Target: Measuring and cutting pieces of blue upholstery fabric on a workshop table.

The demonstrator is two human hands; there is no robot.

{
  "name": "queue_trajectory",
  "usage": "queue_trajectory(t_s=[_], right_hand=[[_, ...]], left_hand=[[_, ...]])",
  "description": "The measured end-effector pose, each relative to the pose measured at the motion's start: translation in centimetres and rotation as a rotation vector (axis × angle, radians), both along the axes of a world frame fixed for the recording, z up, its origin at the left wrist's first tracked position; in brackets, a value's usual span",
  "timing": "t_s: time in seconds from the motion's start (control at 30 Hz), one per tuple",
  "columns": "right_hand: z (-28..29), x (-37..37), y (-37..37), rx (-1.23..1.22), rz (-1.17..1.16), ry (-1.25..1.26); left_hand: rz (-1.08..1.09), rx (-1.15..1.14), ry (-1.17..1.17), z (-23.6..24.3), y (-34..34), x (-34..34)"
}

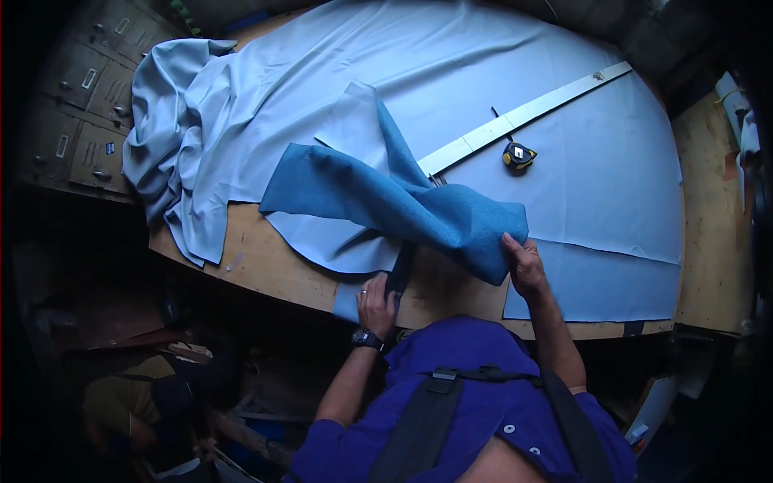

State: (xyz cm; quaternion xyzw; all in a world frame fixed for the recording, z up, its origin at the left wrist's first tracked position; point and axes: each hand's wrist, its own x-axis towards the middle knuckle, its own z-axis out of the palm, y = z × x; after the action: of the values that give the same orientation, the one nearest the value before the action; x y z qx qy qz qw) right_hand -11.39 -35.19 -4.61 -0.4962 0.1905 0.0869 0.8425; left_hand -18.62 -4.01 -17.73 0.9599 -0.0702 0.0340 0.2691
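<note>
A cut piece of blue cloth (378, 197) lies twisted across the wooden table (274, 270), darker on one face and pale on the other. My right hand (523, 264) grips its right corner near the table's front. My left hand (377, 302), with a black watch on the wrist, pinches a narrow dark strip of the same cloth (400, 274) at the table's front edge. Under it spreads a large pale blue sheet (499, 72) that covers most of the table.
A long metal straightedge (523, 117) lies diagonally on the sheet, with a black and yellow tape measure (518, 155) beside it. Bunched pale cloth (165, 121) hangs over the table's left end. Grey drawers (80, 97) stand at the left. Clutter sits on the dark floor below.
</note>
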Motion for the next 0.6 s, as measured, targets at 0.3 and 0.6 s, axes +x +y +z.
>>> queue_trajectory(t_s=[0.3, 0.6], right_hand=[[1.2, -0.5, 3.9, -0.885, 0.206, -0.609], [1.1, -0.9, 5.2, -0.834, 0.449, -0.422]], left_hand=[[0.096, -0.539, -0.027, 10.5, -3.5, 4.5], [-0.033, -1.112, 0.346, 11.4, -6.0, 7.1]])
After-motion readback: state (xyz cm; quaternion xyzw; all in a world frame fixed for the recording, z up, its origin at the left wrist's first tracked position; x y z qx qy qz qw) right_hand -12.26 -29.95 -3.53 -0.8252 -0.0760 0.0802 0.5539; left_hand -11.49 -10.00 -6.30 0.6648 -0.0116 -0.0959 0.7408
